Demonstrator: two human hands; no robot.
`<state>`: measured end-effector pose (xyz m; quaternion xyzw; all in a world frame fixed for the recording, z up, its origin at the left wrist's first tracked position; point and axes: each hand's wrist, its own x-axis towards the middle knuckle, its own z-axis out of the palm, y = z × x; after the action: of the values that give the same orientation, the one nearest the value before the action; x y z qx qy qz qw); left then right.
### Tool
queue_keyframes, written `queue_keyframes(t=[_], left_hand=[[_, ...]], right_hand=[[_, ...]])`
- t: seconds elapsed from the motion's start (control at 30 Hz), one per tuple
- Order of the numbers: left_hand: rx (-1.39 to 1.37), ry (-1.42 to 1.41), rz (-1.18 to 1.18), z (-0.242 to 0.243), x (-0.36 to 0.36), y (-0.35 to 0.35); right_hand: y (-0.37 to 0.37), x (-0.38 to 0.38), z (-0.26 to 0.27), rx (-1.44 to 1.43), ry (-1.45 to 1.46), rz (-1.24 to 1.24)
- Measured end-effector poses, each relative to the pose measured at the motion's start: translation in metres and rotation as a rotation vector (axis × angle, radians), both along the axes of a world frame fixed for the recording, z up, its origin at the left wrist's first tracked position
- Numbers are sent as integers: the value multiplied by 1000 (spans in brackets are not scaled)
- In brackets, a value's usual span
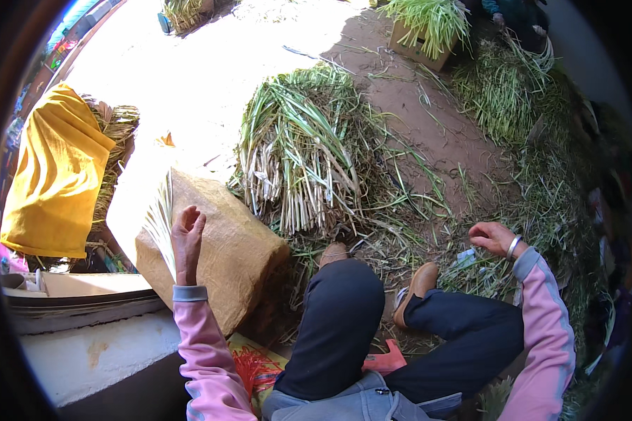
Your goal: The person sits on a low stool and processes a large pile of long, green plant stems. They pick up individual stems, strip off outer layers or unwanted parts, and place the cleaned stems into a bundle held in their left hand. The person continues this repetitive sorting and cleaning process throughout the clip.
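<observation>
My left hand [188, 234] is above a large block covered in brown cloth [231, 252], its fingers loosely curled and nothing seen in them. Just left of its wrist, a thin fan of pale stalks [161, 221] lies on the cloth. My right hand [491, 237], with a metal bracelet [513, 246] at the wrist, hovers over scattered green leaves to the right. Its fingers are bent and hold nothing visible. Between the hands, beyond my knees, lies a big heap of long green-leaved stalks [300, 152], pale ends towards me.
Yellow cloth [58, 179] covers a pile at the left, beyond a white ledge [95, 347]. Red strings [253, 368] and a red plastic stool [387, 360] are near my legs. Leaves fill a cardboard box [418, 47]; another person's hand [499, 20] is near the right heap [500, 94].
</observation>
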<state>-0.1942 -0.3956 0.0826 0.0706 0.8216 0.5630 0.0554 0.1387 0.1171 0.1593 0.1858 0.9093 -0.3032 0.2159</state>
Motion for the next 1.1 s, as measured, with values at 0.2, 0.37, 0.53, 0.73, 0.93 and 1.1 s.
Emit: queue_keyframes(t=[0.2, 0.37, 0.53, 0.73, 0.93, 1.1], left_hand=[[-187, -17, -87, -107, -111, 96], [-584, -53, -27, -199, -173, 84], [-441, -491, -124, -187, -150, 130], [-259, -573, -118, -172, -141, 147], [-154, -420, -234, -172, -123, 167], [-166, -461, -239, -162, -111, 181]], right_hand=[[7, -143, -144, -59, 309, -162], [-13, -203, -256, -144, 423, -397], [-46, -237, -288, -370, 444, -464], [-75, -271, -285, -343, 306, -554], [-86, -276, -290, -446, 236, -600], [-77, -280, -344, -1075, 253, -822]])
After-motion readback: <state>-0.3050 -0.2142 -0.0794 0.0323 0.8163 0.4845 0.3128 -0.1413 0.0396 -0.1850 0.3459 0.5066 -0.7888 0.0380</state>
